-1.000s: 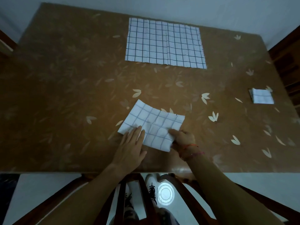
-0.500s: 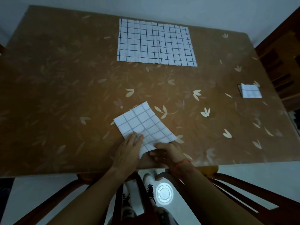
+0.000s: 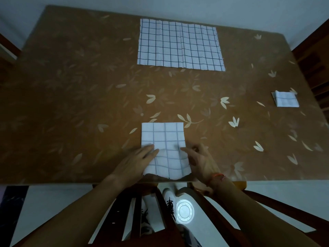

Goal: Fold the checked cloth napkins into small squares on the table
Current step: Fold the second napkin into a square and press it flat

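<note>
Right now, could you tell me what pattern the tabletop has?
Brown table with pale leaf sprigs, seen in the head view.

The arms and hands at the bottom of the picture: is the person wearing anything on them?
Both forearms are bare, with no sleeves in view. The left hand has no glove, ring or band that shows. The right hand is bare too, but a thin red-orange thread bracelet circles that wrist.

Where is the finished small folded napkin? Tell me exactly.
In the head view the small folded napkin lies alone near the right edge of the table, right of and beyond the right hand, well apart from the half-folded napkin.
</note>
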`<action>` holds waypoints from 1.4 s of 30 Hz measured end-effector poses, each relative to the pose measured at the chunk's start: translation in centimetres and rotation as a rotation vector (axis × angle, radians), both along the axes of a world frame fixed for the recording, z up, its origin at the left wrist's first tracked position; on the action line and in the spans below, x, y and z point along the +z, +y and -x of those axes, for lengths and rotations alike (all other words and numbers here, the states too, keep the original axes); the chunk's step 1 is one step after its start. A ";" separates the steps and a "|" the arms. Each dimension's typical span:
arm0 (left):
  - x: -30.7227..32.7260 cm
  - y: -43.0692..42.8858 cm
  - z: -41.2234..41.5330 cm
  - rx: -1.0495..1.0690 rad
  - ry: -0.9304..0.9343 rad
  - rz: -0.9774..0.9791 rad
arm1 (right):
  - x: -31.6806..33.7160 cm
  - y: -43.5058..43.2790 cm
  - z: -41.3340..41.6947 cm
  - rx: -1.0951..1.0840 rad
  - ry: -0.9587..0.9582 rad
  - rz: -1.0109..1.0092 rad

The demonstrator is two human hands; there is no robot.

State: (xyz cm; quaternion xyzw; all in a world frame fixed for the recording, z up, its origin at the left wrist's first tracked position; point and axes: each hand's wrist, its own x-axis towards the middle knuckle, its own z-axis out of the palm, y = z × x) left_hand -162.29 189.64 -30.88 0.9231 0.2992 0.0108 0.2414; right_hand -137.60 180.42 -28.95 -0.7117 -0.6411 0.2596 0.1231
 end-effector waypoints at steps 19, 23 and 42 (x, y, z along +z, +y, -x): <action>-2.3 -1.5 0.8 -0.031 0.003 -0.191 | -1.1 0.1 -1.9 0.227 -0.078 -0.075; -2.0 -1.3 0.7 0.051 -0.071 -0.200 | -1.0 0.5 -1.8 0.141 -0.025 -0.054; -1.1 0.1 0.0 0.439 -0.198 -0.021 | -0.4 3.1 -3.4 -0.177 0.126 0.157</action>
